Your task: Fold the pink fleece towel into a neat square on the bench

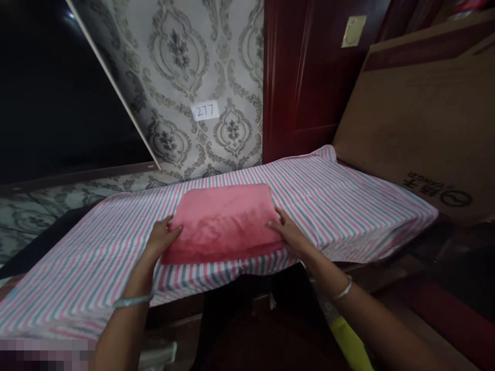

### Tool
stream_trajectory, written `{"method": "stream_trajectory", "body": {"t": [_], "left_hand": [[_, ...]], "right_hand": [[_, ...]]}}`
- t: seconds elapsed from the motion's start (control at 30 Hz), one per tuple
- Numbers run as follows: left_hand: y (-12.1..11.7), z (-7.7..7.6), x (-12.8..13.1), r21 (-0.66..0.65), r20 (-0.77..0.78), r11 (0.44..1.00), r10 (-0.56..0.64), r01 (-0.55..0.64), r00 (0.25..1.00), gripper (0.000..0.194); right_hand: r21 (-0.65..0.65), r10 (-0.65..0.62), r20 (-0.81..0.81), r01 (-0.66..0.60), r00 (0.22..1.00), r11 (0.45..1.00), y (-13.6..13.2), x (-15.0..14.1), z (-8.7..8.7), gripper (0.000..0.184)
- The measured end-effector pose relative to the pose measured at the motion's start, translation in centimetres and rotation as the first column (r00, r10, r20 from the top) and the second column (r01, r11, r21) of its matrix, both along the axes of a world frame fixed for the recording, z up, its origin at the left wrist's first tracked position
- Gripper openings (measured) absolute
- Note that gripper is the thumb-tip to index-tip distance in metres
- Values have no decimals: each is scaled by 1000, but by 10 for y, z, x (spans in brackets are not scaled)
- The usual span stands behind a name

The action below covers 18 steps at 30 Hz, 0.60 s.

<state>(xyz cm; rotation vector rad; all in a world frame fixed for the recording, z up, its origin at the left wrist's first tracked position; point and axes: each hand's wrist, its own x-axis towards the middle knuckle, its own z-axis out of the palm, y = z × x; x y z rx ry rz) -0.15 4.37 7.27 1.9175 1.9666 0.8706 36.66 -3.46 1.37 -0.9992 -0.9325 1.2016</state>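
A folded pink cloth (228, 216), darker red along its near edge, lies at the front of a table covered with a striped sheet (320, 190). My left hand (162, 237) grips its left side, thumb on top. On the opposite side, my right hand (288, 232) holds the right edge with the thumb over the fabric. The fingers of both hands are partly hidden at the cloth's edges. Several soft creases run across its upper face.
A large dark screen (58, 93) stands at the left. Behind the table are patterned wallpaper with a paper label (205, 110) reading 277 and a dark red door (301, 77). A big cardboard box (417, 118) leans at the right.
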Motion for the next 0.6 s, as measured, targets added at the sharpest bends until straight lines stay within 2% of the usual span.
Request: {"method": "stream_trajectory", "body": {"t": [0.07,0.1,0.13,0.17,0.2,0.23,0.27,0.33,0.4,0.47,0.53,0.6], "left_hand": [[-17,-9,9,83,-129,996,32,-22,991,53],[-27,-16,20,196,-242,979,-15,64,970,53],[-38,-23,35,287,-326,931,-128,227,937,56],[-49,-30,53,326,-389,860,-257,393,885,60],[-59,-37,72,318,-454,776,-380,545,806,64],[-67,-42,92,289,-495,712,-461,640,736,68],[-73,-46,111,264,-514,672,-509,692,690,70],[-76,-53,142,225,-508,639,-568,736,648,69],[-70,-58,160,223,-453,624,-613,748,647,58],[-58,-65,166,285,-335,622,-648,729,684,45],[-47,-73,166,384,-121,686,-626,618,771,36],[-41,-78,163,409,144,795,-542,448,828,32]], "right_hand": [[24,25,2,-25,1000,999,-12,-8,-11,82],[34,25,24,-25,999,999,-15,-9,-17,80],[42,19,59,-21,998,999,-15,-8,-22,77],[49,9,103,-14,995,999,-14,-7,-27,74],[57,-12,156,3,988,998,-11,-4,-31,72],[68,-42,212,28,976,997,-8,-1,-34,70],[78,-78,268,59,960,995,-5,2,-37,69],[85,-146,360,124,922,989,1,8,-41,67],[92,-160,411,134,898,987,6,15,-44,64],[96,-128,430,96,894,991,10,25,-45,59],[91,-98,456,63,885,994,20,37,-46,53],[97,-130,502,94,855,991,37,50,-45,45]]}}
